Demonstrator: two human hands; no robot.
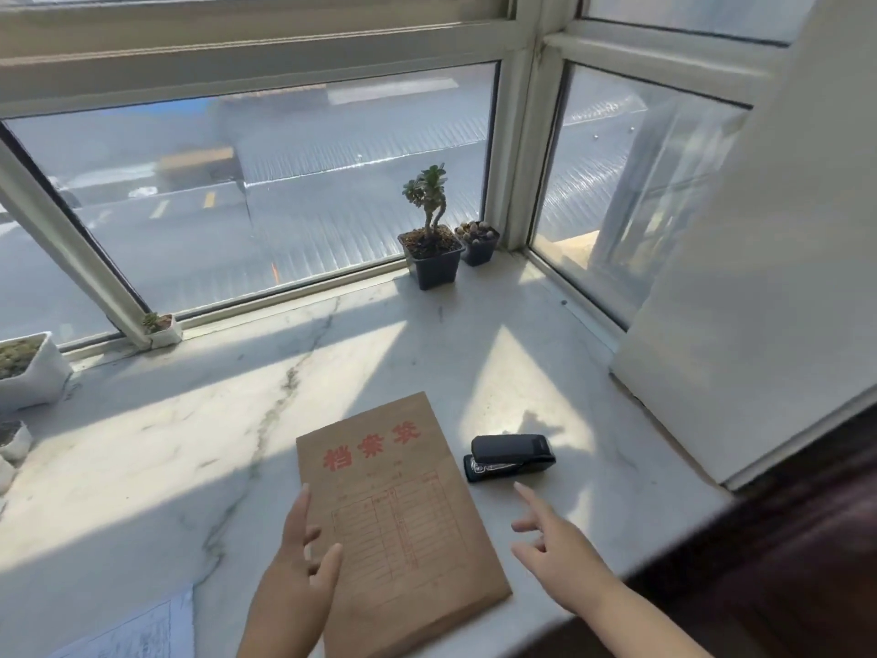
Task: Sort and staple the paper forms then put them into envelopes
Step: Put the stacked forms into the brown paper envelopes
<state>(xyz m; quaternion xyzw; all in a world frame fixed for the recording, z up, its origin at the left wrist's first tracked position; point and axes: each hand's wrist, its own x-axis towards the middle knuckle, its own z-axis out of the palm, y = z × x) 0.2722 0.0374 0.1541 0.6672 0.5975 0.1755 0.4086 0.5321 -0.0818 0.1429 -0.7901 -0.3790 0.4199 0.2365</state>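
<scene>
A pale marble tabletop (156, 448) with grey veins and a long crack runs along a corner window (265, 192) with off-white frames. Sunlight falls across the stone in bright patches between soft shadows. Through the glass, a grey ribbed roof and a road show, blurred. Near the corner post stand two small dark pots, one with a twisted little plant (429, 220), the other (478, 242) just beside it. White planters (33, 372) sit at the left edge. A white wall (759, 277) rises on the right.
</scene>
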